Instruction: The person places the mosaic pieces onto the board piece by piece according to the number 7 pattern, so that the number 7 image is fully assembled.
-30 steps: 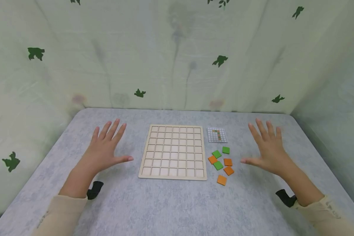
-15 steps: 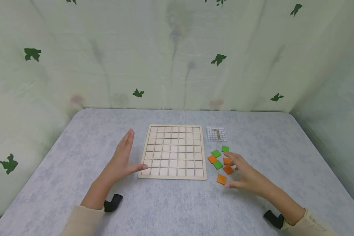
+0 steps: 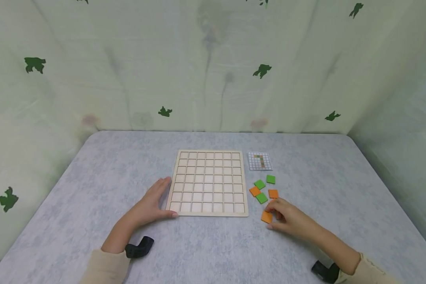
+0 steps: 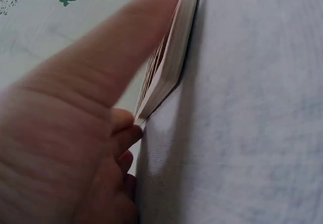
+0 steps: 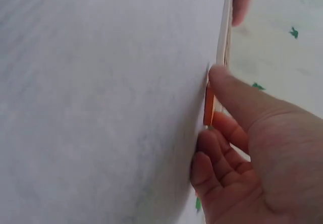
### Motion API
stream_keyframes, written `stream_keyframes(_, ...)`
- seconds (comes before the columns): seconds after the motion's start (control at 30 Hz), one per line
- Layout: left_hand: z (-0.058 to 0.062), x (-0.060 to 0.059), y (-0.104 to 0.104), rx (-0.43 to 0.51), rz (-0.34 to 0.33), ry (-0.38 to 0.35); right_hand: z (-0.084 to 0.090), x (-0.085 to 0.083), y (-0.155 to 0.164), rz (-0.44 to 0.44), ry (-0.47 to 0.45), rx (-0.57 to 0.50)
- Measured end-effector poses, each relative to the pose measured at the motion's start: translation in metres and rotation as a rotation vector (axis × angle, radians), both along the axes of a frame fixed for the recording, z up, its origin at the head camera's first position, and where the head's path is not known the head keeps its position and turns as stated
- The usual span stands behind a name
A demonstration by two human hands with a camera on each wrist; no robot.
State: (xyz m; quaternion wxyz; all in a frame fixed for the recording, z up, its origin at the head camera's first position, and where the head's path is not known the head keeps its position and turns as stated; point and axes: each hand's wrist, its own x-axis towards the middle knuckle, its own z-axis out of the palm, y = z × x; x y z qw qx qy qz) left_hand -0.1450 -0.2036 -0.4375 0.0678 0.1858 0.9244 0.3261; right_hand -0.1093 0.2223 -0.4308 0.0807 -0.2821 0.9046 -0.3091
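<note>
A pale wooden grid board (image 3: 208, 182) lies flat on the grey table (image 3: 127, 165), all its cells bare. My left hand (image 3: 158, 202) rests against its near left corner, fingers straight along the left edge and thumb along the front edge; the left wrist view shows the thumb (image 4: 116, 57) lying on the board's edge (image 4: 169, 67). My right hand (image 3: 282, 216) is curled over the loose tiles right of the board and pinches an orange tile (image 3: 266, 217). In the right wrist view the thumb (image 5: 237, 95) presses that orange tile (image 5: 208, 105).
More tiles lie right of the board: green ones (image 3: 271, 179) (image 3: 259, 184) (image 3: 262, 198) and orange ones (image 3: 255, 191) (image 3: 273, 193). A small pattern card (image 3: 260, 161) sits beyond them. Green leaf-print curtains (image 3: 213, 71) close in the table's far and side edges.
Both hands came down from open, raised positions. The left moved right onto the board's corner. The right moved left and lowered onto the orange tiles, its fingers curling.
</note>
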Motion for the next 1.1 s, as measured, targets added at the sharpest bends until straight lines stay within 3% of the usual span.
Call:
stream_keyframes(0.23, -0.004, 0.001, 0.002, -0.065, -0.039, 0.038, 0.011, 0.000, -0.011, -0.021, 0.012, 0.057)
stream_keyframes(0.43, -0.004, 0.001, 0.010, -0.119, -0.050, 0.100, 0.039, -0.016, -0.030, 0.008, 0.068, 0.002)
stream_keyframes(0.63, -0.007, 0.001, 0.009, -0.091, -0.031, 0.093, 0.062, -0.050, -0.061, 0.033, 0.169, -0.127)
stream_keyframes(0.83, -0.007, 0.001, 0.008, -0.065, -0.027, 0.069, 0.060, -0.091, -0.102, 0.016, 0.181, -0.248)
stream_keyframes(1.1, -0.005, 0.001, 0.007, -0.080, -0.039, 0.072, 0.043, -0.138, -0.152, -0.083, 0.021, -0.300)
